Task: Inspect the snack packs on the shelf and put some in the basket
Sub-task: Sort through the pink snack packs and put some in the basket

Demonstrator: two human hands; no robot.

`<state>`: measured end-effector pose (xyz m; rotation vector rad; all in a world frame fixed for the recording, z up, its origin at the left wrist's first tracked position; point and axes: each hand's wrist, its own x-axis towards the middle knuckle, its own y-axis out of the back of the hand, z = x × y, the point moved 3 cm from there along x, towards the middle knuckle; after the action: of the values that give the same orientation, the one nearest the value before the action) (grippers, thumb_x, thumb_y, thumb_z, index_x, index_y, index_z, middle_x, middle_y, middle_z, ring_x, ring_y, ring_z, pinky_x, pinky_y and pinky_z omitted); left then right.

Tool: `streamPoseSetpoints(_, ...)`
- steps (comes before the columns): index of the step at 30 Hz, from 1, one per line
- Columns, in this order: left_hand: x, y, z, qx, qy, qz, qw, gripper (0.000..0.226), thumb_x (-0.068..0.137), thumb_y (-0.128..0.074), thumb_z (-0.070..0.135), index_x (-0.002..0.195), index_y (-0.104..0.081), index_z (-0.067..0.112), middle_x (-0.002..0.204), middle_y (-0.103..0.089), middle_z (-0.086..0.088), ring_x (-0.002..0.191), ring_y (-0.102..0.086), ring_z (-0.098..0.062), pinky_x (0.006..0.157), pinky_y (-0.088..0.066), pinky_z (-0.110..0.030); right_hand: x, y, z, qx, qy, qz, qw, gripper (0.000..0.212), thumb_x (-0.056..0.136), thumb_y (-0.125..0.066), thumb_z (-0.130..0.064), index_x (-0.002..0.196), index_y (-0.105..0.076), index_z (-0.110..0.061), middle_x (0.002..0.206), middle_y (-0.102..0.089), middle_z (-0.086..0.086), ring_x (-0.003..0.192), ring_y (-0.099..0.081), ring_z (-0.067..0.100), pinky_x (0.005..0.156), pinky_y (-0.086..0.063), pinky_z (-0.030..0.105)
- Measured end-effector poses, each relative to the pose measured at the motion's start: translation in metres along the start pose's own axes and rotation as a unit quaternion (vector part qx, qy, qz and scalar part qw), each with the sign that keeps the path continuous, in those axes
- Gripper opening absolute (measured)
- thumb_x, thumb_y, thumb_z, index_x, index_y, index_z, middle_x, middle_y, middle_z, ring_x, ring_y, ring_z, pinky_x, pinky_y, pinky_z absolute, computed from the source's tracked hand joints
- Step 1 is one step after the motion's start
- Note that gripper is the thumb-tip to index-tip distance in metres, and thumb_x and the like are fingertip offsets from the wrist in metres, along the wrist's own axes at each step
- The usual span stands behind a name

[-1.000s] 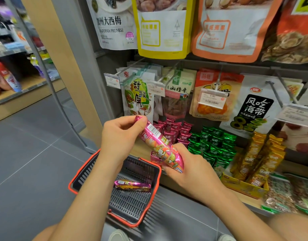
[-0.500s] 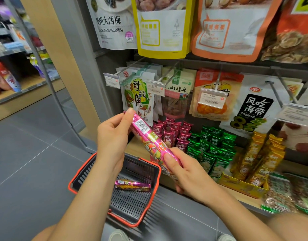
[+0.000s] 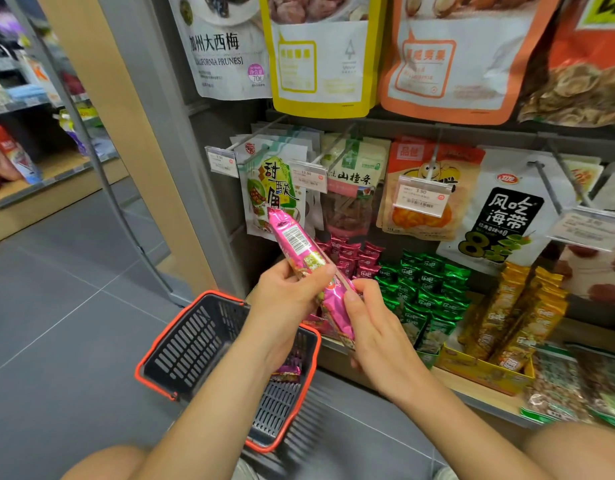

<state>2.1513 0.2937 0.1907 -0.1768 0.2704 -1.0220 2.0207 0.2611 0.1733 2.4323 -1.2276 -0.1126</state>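
Observation:
Both hands hold a long pink snack pack [image 3: 299, 244] tilted up to the left, its barcode side facing me, in front of the shelf. My left hand [image 3: 285, 299] grips its middle and my right hand [image 3: 372, 327] grips its lower end. Below them on the floor stands a black basket with a red rim [image 3: 181, 344]. A second pink pack [image 3: 287, 370] lies in the basket, mostly hidden behind my left forearm. More pink packs [image 3: 351, 258] stand in a box on the shelf, just behind my hands.
Green packs [image 3: 424, 292] and yellow packs [image 3: 514, 306] stand in boxes to the right on the wooden shelf [image 3: 479, 386]. Hanging bags on pegs with price tags [image 3: 422, 199] fill the wall above. Grey tiled floor [image 3: 56, 306] spreads to the left.
The pink pack has risen and turned more upright. My left hand slid from its top end down to its middle, close to my right hand. My left forearm now covers the pack in the basket.

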Motion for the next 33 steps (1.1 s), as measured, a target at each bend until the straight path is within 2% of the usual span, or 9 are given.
streamPoseSetpoints(5, -0.003, 0.001, -0.003, 0.018, 0.019, -0.020, 0.999, 0.021, 0.085, -0.072, 0.013, 0.104, -0.067, 0.003, 0.094, -0.075, -0.016, 0.080, -0.073, -0.022, 0.076, -0.059, -0.039, 0.003, 0.002, 0.005, 0.002, -0.006, -0.019, 1.000, 0.034, 0.093, -0.019, -0.067, 0.110, -0.038, -0.044, 0.081, -0.060, -0.002, 0.058, -0.057, 0.008, 0.058, -0.054, 0.044)
streamPoseSetpoints(8, -0.002, 0.004, 0.001, 0.083, -0.027, -0.019, 0.996, 0.013, 0.083, -0.076, 0.017, 0.095, -0.072, 0.013, 0.085, -0.076, -0.006, 0.076, -0.073, -0.016, 0.065, -0.059, -0.029, 0.010, 0.006, 0.006, 0.002, 0.006, -0.030, 1.000, 0.050, 0.090, -0.022, -0.069, 0.130, -0.037, -0.044, 0.116, -0.061, -0.007, 0.100, -0.061, 0.006, 0.085, -0.049, 0.031)
streamPoseSetpoints(10, -0.003, 0.004, 0.000, 0.227, -0.093, -0.018, 0.969, 0.017, 0.075, -0.080, 0.030, 0.089, -0.073, 0.024, 0.080, -0.076, 0.005, 0.073, -0.072, -0.008, 0.064, -0.056, -0.023, 0.016, 0.014, 0.000, 0.032, 0.033, -0.007, 0.999, 0.049, 0.089, -0.035, -0.065, 0.131, -0.044, -0.043, 0.120, -0.060, -0.014, 0.110, -0.057, 0.003, 0.091, -0.048, 0.023)
streamPoseSetpoints(13, -0.010, -0.002, -0.012, 0.447, -0.147, -0.030, 0.882, 0.033, 0.062, -0.072, 0.052, 0.092, -0.069, 0.037, 0.078, -0.071, 0.020, 0.073, -0.066, 0.005, 0.065, -0.053, -0.018, 0.020, 0.026, -0.006, 0.074, 0.057, 0.025, 0.995, 0.039, 0.083, -0.062, -0.058, 0.118, -0.051, -0.045, 0.104, -0.065, -0.025, 0.096, -0.061, -0.006, 0.078, -0.045, 0.007)
streamPoseSetpoints(15, -0.014, -0.007, -0.020, 0.488, -0.168, -0.041, 0.855, 0.037, 0.063, -0.070, 0.051, 0.096, -0.065, 0.037, 0.079, -0.069, 0.020, 0.074, -0.062, 0.005, 0.061, -0.046, -0.012, 0.019, 0.030, -0.005, 0.046, 0.060, 0.058, 0.995, 0.042, 0.079, -0.072, -0.045, 0.116, -0.053, -0.040, 0.099, -0.064, -0.029, 0.092, -0.061, -0.009, 0.076, -0.043, 0.004)
streamPoseSetpoints(20, -0.016, -0.006, -0.026, 0.498, -0.196, -0.057, 0.843, 0.050, 0.063, -0.067, 0.058, 0.110, -0.059, 0.039, 0.084, -0.067, 0.017, 0.076, -0.060, -0.001, 0.062, -0.044, -0.013, 0.019, 0.050, 0.000, 0.066, 0.059, 0.208, 0.974, 0.016, 0.085, -0.071, -0.024, 0.092, -0.061, -0.034, 0.084, -0.068, -0.013, 0.079, -0.063, -0.001, 0.070, -0.049, 0.012)
streamPoseSetpoints(25, -0.021, 0.002, -0.031, 0.527, -0.200, -0.083, 0.822, 0.052, 0.071, -0.072, 0.051, 0.120, -0.057, 0.041, 0.096, -0.066, 0.020, 0.085, -0.058, 0.002, 0.067, -0.041, -0.006, 0.018, 0.074, 0.014, 0.176, -0.035, 0.276, 0.944, 0.006, 0.089, -0.067, -0.024, 0.087, -0.063, -0.021, 0.090, -0.072, 0.007, 0.089, -0.069, 0.027, 0.083, -0.056, 0.052)
streamPoseSetpoints(30, -0.022, 0.018, -0.027, 0.510, -0.196, -0.074, 0.834, 0.046, 0.068, -0.077, 0.049, 0.110, -0.064, 0.038, 0.090, -0.067, 0.022, 0.085, -0.060, 0.003, 0.071, -0.047, -0.013, 0.016, 0.091, 0.023, 0.260, -0.076, 0.317, 0.909, 0.004, 0.093, -0.062, -0.020, 0.092, -0.062, -0.017, 0.072, -0.072, -0.009, 0.070, -0.070, 0.004, 0.058, -0.056, 0.025)
streamPoseSetpoints(33, -0.022, 0.027, -0.026, 0.475, -0.179, -0.071, 0.859, 0.034, 0.072, -0.083, 0.034, 0.102, -0.070, 0.038, 0.081, -0.068, 0.024, 0.075, -0.063, 0.001, 0.069, -0.051, -0.018, 0.016, 0.099, 0.029, 0.295, -0.098, 0.320, 0.895, 0.004, 0.094, -0.061, -0.023, 0.093, -0.062, -0.019, 0.079, -0.069, -0.005, 0.066, -0.067, -0.001, 0.053, -0.053, 0.021)
